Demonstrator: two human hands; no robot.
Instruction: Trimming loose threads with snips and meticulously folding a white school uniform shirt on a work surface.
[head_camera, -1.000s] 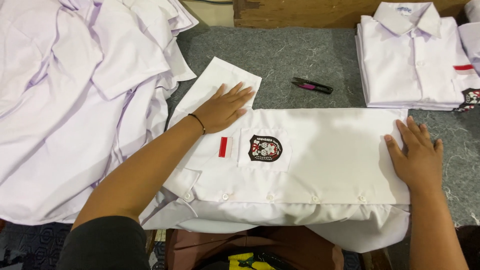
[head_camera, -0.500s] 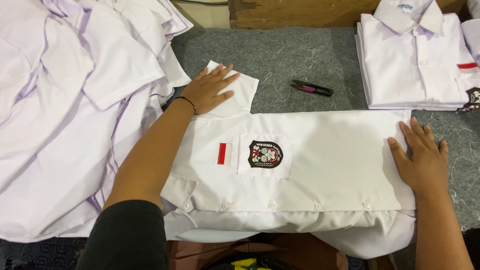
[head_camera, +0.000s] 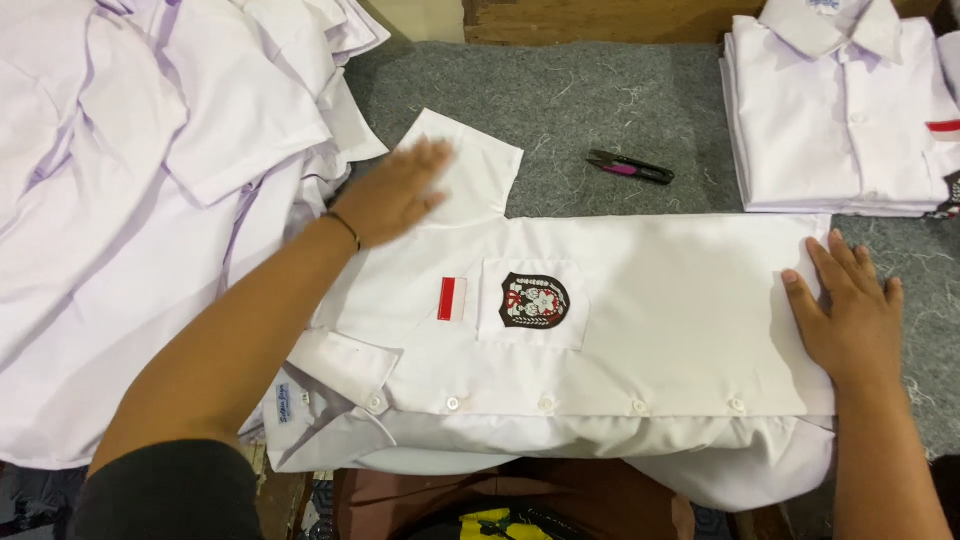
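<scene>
A desk (head_camera: 620, 110) covered in grey felt carries the whole scene. At the left, a loose heap of white shirts (head_camera: 130, 200) spreads over the desk's edge and takes up the largest share of the view. Across the middle lies a single white shirt (head_camera: 660, 320), laid sideways with its collar (head_camera: 340, 365) toward the left, its buttoned front edge toward the near side and its hem toward the right; the body is flat and partly folded. A short sleeve (head_camera: 470, 165) of this shirt sticks out toward the far side, resting on the felt beside the heap. At the far right stands a neat stack of folded white shirts (head_camera: 840, 130), collars uppermost, well apart from the shirt in the middle. The left hand (head_camera: 395, 190), slightly blurred, lies open with fingers spread on the base of the sleeve, gripping nothing; a thin dark band circles its wrist. The right hand (head_camera: 845, 315) lies flat and open, fingers together, pressing the hem end of the shirt to the desk. On the chest pocket sits a dark shield-shaped badge (head_camera: 533, 300), with a small red and white patch (head_camera: 452, 298) just beside it. A small pair of black and pink thread snips (head_camera: 630, 168) lies on the bare felt between the sleeve and the folded stack.
</scene>
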